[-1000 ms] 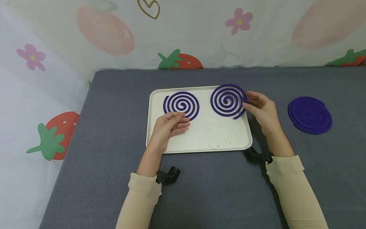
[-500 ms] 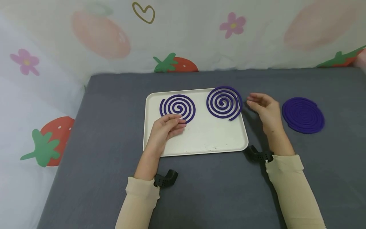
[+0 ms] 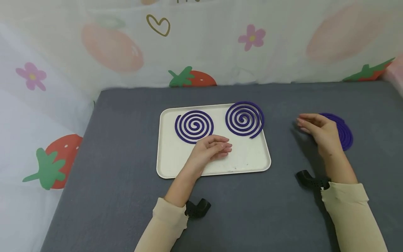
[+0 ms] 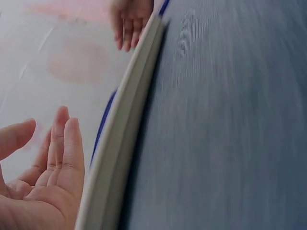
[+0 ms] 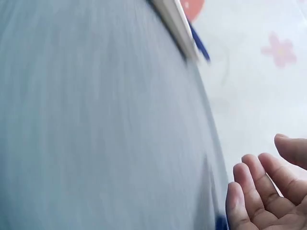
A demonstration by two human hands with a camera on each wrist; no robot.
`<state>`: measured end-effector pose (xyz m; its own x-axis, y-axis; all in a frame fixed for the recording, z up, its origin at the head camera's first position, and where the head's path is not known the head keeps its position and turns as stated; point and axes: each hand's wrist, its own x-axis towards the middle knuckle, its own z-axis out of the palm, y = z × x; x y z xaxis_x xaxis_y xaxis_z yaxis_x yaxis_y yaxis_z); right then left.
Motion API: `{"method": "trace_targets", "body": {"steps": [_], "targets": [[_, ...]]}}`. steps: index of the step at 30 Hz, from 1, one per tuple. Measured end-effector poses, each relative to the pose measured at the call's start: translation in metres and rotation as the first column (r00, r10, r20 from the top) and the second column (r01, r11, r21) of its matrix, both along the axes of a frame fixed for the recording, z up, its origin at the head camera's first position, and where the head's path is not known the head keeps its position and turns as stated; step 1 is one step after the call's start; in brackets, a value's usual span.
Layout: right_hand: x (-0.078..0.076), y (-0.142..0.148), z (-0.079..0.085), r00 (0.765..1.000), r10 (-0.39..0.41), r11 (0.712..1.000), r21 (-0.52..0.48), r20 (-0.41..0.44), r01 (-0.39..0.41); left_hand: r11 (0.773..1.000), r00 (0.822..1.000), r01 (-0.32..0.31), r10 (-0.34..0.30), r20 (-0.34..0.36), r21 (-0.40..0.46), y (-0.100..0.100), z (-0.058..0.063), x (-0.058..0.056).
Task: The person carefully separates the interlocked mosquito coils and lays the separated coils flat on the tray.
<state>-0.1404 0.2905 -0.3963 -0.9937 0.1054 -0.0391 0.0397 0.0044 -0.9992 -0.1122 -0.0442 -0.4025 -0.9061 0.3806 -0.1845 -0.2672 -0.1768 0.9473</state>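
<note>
My left hand (image 3: 211,151) hovers over the white tray (image 3: 167,164), just in front of a purple mosquito coil (image 3: 194,124). Its fingers are loosely bent and hold nothing. A second purple mosquito coil (image 3: 244,119) overlaps the tray's back right corner. Right of the tray, my right hand (image 3: 324,134) hangs above the cloth and holds nothing. It partly hides a tightly wound purple coil (image 3: 345,134) lying on the table. In the right wrist view, the right hand's fingers (image 5: 264,187) are relaxed, with the thumb apart from them. The left wrist view likewise shows the left palm (image 4: 45,191) bare.
Grey cloth (image 3: 126,157) covers the table. Behind it and on the left hangs a white curtain (image 3: 204,38) printed with strawberries and flowers. A few dark crumbs lie near the tray's front edge. Each wrist wears a black camera mount (image 3: 198,208).
My right hand has let go of the right-hand mosquito coil and moved right, in front of the tightly wound coil. My left hand has shifted right across the tray, uncovering the left-hand mosquito coil.
</note>
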Motion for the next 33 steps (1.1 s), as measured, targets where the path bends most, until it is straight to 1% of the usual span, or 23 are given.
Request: {"method": "trace_targets", "body": {"steps": [2,4,5,7,9,11,12,16,17,19,22,25,29,32,33], "targets": [[0.003,0.016,-0.001,0.999,0.025,0.994,-0.111,0.023,-0.023,0.999,0.999,0.036,-0.036,-0.002,0.021,0.01,0.002,0.001],[0.005,0.029,-0.003,0.997,0.068,0.971,-0.234,0.042,-0.056,0.997,0.998,0.062,-0.062,-0.006,0.034,0.018,0.004,0.001],[0.004,0.033,-0.003,0.995,0.091,0.957,-0.279,0.048,-0.074,0.996,0.997,0.075,-0.075,-0.01,0.04,0.022,0.006,0.001],[0.004,0.04,-0.004,0.989,0.136,0.939,-0.326,0.057,-0.111,0.994,0.995,0.096,-0.096,-0.004,0.045,0.031,0.008,0.001],[0.005,0.042,-0.006,0.984,0.172,0.932,-0.331,0.052,-0.146,0.992,0.993,0.119,-0.119,0.006,0.046,0.041,0.009,0.002],[0.006,0.043,-0.007,0.981,0.186,0.94,-0.3,0.047,-0.164,0.988,0.989,0.146,-0.147,0.017,0.046,0.052,0.01,0.004],[0.007,0.043,-0.007,0.983,0.18,0.945,-0.286,0.043,-0.16,0.986,0.987,0.159,-0.16,0.025,0.044,0.058,0.01,0.005],[0.013,0.043,-0.007,0.997,0.072,0.977,-0.206,0.043,-0.061,0.978,0.978,0.203,-0.205,0.044,0.052,0.083,0.009,0.008],[0.015,0.043,-0.007,0.998,0.045,0.981,-0.193,0.041,-0.036,0.978,0.978,0.201,-0.204,0.054,0.054,0.089,0.008,0.009],[0.017,0.044,-0.006,0.999,0.001,0.987,-0.162,0.049,0.007,0.982,0.98,0.177,-0.182,0.081,0.067,0.1,0.005,0.009],[0.017,0.044,-0.005,0.999,-0.011,0.984,-0.178,0.049,0.02,0.992,0.986,0.103,-0.111,0.121,0.077,0.115,0.002,0.008],[0.016,0.046,-0.005,0.999,-0.034,0.978,-0.205,0.036,0.04,0.998,0.99,0.043,-0.05,0.13,0.055,0.131,0.003,0.006],[0.017,0.051,-0.004,0.996,-0.093,0.963,-0.254,0.006,0.092,1.0,0.992,-0.002,0.0,0.128,0.016,0.152,0.005,0.001],[0.019,0.057,-0.003,0.988,-0.155,0.951,-0.268,0.021,0.155,1.0,0.992,-0.027,0.026,0.121,0.005,0.164,0.002,-0.002],[0.02,0.058,-0.003,0.983,-0.182,0.949,-0.256,0.03,0.184,0.999,0.993,-0.032,0.032,0.118,0.0,0.167,0.0,-0.003]]}}
